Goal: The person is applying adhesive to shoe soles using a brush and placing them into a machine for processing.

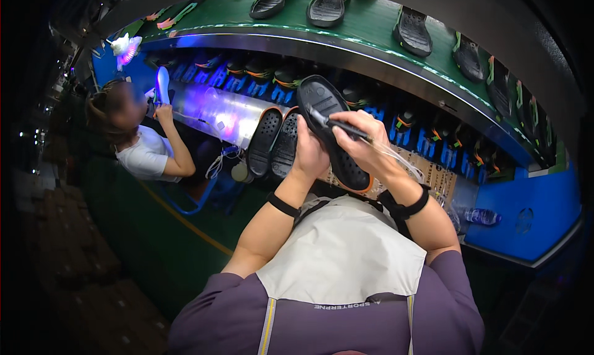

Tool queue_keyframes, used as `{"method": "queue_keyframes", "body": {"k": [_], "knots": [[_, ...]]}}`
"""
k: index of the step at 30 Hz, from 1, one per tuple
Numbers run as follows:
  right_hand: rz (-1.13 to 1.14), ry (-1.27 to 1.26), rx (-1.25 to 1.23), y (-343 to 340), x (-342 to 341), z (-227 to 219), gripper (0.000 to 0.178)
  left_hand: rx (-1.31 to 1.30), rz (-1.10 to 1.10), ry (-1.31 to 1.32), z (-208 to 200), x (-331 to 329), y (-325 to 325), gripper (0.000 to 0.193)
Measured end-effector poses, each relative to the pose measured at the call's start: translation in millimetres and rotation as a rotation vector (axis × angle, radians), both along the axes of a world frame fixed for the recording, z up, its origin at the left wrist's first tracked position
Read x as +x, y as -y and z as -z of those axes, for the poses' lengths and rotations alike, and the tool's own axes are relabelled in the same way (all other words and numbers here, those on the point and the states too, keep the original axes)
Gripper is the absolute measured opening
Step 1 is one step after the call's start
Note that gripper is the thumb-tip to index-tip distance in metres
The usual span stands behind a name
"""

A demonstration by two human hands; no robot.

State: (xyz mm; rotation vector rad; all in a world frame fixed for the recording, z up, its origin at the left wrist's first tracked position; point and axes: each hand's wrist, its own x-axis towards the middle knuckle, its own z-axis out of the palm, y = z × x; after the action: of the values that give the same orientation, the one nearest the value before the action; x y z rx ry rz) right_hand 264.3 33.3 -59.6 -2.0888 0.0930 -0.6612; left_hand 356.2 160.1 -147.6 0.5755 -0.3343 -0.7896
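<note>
Probably light, bendy: one black sole (335,147), best held by rim; left hand (311,152) clasping left edge, right hand (366,141) pinching slim tool (350,129).

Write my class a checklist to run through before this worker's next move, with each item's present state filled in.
1. Left hand holding the black sole: ok, gripping it by the side.
2. Right hand holding the pen-like tool: ok.
3. Tool tip over the sole: ok, pointing across its dark face.
4. Tip pressed on that face: cannot tell; contact is unclear.
5. One hand free: not ok, both are occupied.
6. Two orange-edged soles side by side, left of the held one: ok.
</note>
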Motion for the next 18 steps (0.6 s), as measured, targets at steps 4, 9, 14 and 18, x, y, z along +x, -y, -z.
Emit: {"method": "queue_keyframes", "body": {"k": [4, 9, 14, 18], "knots": [[-0.203, -0.16, -0.283, 19, -40, -18, 0.022, 0.025, -0.043, -0.077, -14, 13, -8, 0.08], [-0.248, -0.232, 0.068, 36, -44, -46, 0.025, -0.069, 0.015, -0.116, -24, 10, -9, 0.084], [-0.045, 0.085, 0.512, 18, -8, -38, 0.026, -0.046, 0.042, -0.121, -43, -25, 2, 0.077], [-0.302, 0.168, 0.021, 25, -5, -36, 0.032, -0.03, 0.12, -0.079, -40, -26, -7, 0.081]]}}
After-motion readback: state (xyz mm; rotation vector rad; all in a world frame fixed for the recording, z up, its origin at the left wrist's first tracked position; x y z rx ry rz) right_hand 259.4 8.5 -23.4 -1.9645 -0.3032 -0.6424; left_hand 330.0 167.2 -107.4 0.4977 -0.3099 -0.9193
